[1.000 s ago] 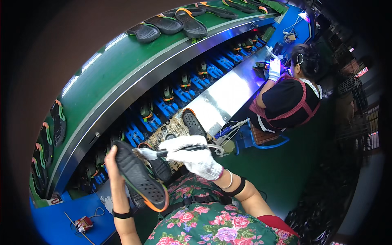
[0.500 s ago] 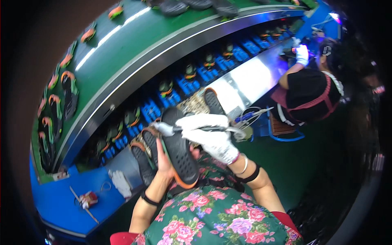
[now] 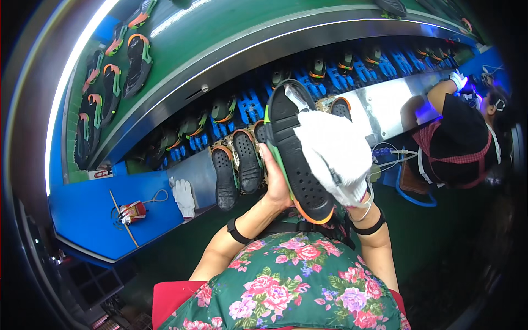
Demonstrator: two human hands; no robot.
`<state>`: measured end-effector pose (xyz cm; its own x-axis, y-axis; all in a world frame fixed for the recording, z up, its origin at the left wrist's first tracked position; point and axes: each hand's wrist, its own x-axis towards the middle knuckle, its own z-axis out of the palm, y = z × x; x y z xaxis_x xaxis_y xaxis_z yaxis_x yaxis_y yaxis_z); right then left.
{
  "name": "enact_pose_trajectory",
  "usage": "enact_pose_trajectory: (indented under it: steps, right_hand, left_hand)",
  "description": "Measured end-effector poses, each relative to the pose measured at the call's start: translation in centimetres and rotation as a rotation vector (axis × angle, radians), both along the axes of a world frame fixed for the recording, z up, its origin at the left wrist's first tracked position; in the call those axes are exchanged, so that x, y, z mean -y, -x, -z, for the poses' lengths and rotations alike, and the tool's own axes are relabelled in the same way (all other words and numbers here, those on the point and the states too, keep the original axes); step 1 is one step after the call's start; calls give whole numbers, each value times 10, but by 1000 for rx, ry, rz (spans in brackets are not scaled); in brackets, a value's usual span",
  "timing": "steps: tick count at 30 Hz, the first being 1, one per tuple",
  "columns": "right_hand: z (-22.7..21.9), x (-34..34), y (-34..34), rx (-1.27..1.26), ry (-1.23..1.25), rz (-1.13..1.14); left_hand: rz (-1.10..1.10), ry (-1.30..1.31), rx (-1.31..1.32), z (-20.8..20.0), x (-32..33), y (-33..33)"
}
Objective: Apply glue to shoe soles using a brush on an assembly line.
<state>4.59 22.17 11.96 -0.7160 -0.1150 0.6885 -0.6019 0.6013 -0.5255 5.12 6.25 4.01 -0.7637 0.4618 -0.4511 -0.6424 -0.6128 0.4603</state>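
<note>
My bare left hand (image 3: 278, 176) grips a black shoe sole (image 3: 294, 148) along its left edge. The sole is tilted up in front of me, with holes at both ends and orange and green edging. In a white knitted glove, my right hand (image 3: 335, 148) is closed around a hand tool, its handle mostly hidden. The tool's shiny pale tip (image 3: 297, 99) lies against the upper end of the sole. Left of my left hand, similar perforated soles rest on a metal ledge: one black sole (image 3: 224, 176) and another (image 3: 247, 159).
A green belt (image 3: 231, 38) carrying shoes curves overhead. Below it runs a row of blue holders (image 3: 250, 104) with shoes. A blue table (image 3: 88, 214) at left bears a white glove (image 3: 183, 198) and a small red box (image 3: 132, 213). A co-worker (image 3: 459, 132) sits at right beside looped cables (image 3: 385, 154).
The view has shifted, and the held sole now appears farther right and higher. The tool's tip has moved from the sole's left edge onto its upper face. Both hands keep their hold.
</note>
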Motion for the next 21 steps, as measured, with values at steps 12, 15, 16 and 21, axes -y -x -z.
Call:
enact_pose_trajectory:
  steps: [12, 15, 16, 21]
  right_hand:
    - [19, 6, -16, 182, -10, -14]
    - [21, 15, -12, 120, -5, -105]
    - [23, 16, -12, 102, 3, -164]
    - [37, 14, -13, 210, 233, -170]
  left_hand:
    - [19, -43, 17, 9, 4, 5]
    - [8, -806, 125, 41, 18, 8]
    - [17, -791, 138, 40, 18, 13]
    - [-39, -262, -97, 34, 14, 20]
